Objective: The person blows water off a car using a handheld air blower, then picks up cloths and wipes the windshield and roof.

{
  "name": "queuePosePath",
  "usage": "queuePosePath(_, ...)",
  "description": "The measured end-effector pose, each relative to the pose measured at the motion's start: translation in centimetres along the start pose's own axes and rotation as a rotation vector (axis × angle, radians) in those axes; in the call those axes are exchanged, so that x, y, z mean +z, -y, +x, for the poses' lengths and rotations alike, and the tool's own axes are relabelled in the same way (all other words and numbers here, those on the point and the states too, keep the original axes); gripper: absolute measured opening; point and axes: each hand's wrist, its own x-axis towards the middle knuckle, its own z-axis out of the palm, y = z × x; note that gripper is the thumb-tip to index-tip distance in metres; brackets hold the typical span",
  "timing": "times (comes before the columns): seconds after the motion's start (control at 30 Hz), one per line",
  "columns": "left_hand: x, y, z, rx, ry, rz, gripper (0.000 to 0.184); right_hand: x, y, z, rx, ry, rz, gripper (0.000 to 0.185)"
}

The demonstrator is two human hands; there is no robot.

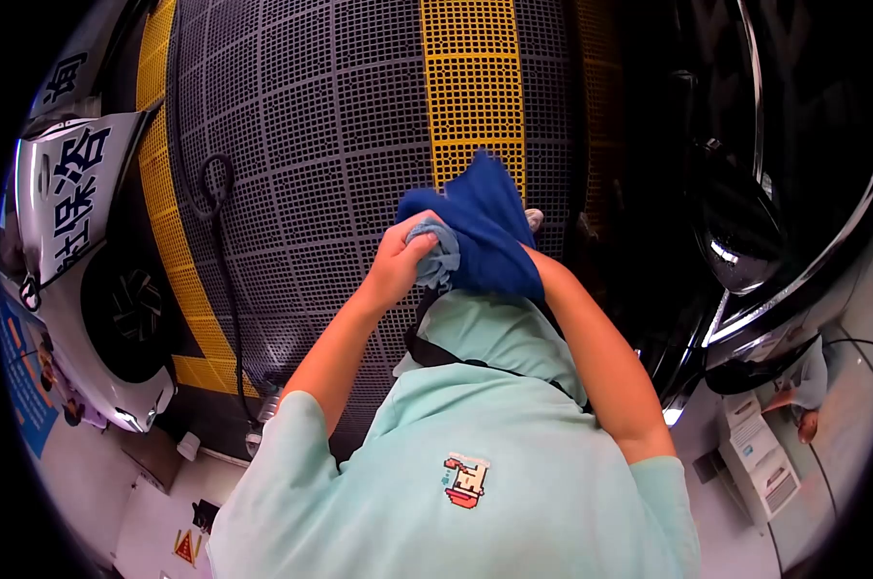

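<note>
the only container-like thing is a white boxy unit [762, 461] on the floor at the lower right, near the dark car [735, 241]; what it holds is too small to make out. the left arm reaches forward and inward from the mint sleeve, elbow bent, and the left hand [402, 259] curls its grip around a bunched gray-blue cloth [438, 253], with folds pushing out past the thumb. the right arm comes in from the other side, its forearm slanting up toward the middle, and the right hand is hidden under a dark blue cloth [489, 232], so i cannot tell how its grip stands. the dark blue cloth hangs in loose folds in front of the chest, one corner pointing away from the body, its near side right beside the gray-blue cloth. both cloths are above the grated floor [291, 145], around where its yellow strip [473, 87] runs. a dark hose [226, 289] lies looped on the grating to the left, between the person and a white car [79, 212] with dark lettering. another person [805, 386] is at the far right edge, well apart from the hands.
</note>
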Motion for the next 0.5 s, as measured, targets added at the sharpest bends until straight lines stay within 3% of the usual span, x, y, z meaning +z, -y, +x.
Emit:
queuePosePath(0.03,0.1,0.2,0.3,0.137,-0.153,0.007,0.017,-0.3,0.5,0.6,-0.016,-0.009,-0.011,0.035)
queuePosePath(0.07,-0.1,0.7,0.5,0.273,-0.305,0.015,0.018,-0.9,2.0,1.5,0.210,0.067,0.099,0.032)
queuePosePath(0.1,-0.5,2.2,0.5,0.330,-0.442,-0.165,0.024,-1.2,3.7,2.1,0.463,0.074,0.095,0.026)
queuePosePath(0.13,-1.0,3.8,-0.1,0.232,-0.567,-0.147,0.024,-1.6,6.7,3.0,0.715,0.079,0.091,0.023)
queuePosePath(0.17,-1.5,5.6,-1.0,0.135,-0.689,-0.129,0.026,-2.1,6.3,3.1,0.714,0.080,0.088,0.023)
queuePosePath(0.2,-2.5,8.6,-2.2,-0.030,-0.581,0.043,0.024,-2.8,5.4,2.9,0.595,-0.009,0.073,0.019)
queuePosePath(0.23,-1.1,8.3,-3.3,-0.223,-0.508,0.013,0.021,-3.4,5.0,2.9,0.477,-0.097,0.060,0.017)
queuePosePath(0.27,-0.3,7.9,-4.3,-0.279,-0.258,0.097,0.013,-3.7,7.5,3.7,0.408,-0.208,0.053,0.012)
queuePosePath(0.3,0.6,8.0,-5.1,-0.218,-0.105,0.107,0.012,-4.0,10.1,4.5,0.337,-0.315,0.038,0.014)
queuePosePath(0.37,0.0,6.5,-5.0,-0.198,0.124,0.506,0.017,-4.8,10.7,5.3,0.322,-0.331,0.463,0.018)
queuePosePath(0.43,-0.2,5.8,-3.4,-0.002,0.174,0.760,0.026,-5.9,11.0,5.2,0.322,-0.330,0.746,0.025)
queuePosePath(0.47,-0.1,6.4,-2.5,0.229,0.138,0.957,0.031,-6.4,11.2,4.8,0.325,-0.324,0.888,0.030)
queuePosePath(0.5,0.1,6.5,-1.6,0.240,0.143,1.015,0.027,-6.7,11.7,4.1,0.322,-0.338,0.882,0.030)
